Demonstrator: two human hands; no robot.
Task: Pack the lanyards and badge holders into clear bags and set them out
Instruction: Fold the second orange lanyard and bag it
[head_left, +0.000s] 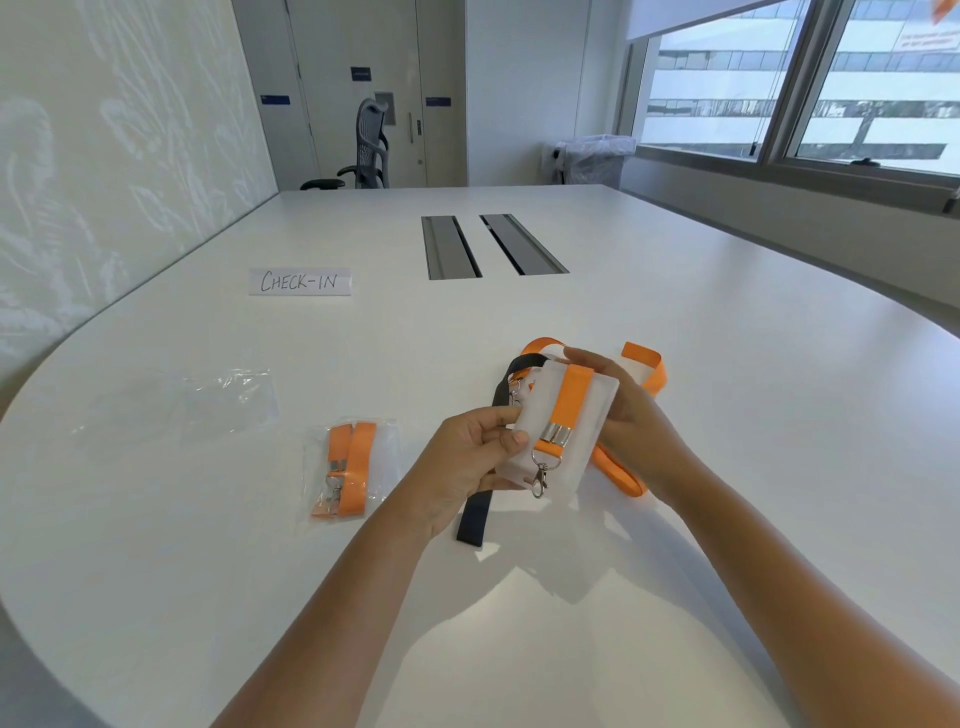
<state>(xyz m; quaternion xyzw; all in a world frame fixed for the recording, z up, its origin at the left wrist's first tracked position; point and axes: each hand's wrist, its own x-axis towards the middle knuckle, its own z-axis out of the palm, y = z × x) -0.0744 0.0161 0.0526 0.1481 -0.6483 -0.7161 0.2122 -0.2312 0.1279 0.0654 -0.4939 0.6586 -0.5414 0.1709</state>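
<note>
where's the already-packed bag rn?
Head view: the packed bag of orange lanyards lies flat on the white table, just left of the left hand, with an empty clear bag further left.

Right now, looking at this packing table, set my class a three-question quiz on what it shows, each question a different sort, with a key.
1. True or false: the CHECK-IN sign lies between the person's hands.
2. Which lanyard is wrapped over the badge holder held by the left hand and right hand? A black, B orange, C blue.
3. Fill in: left of the packed bag lies an empty clear ___.

Key
1. False: it lies far back on the table.
2. B: the orange lanyard; the black lanyard lies below.
3. bag.
</note>
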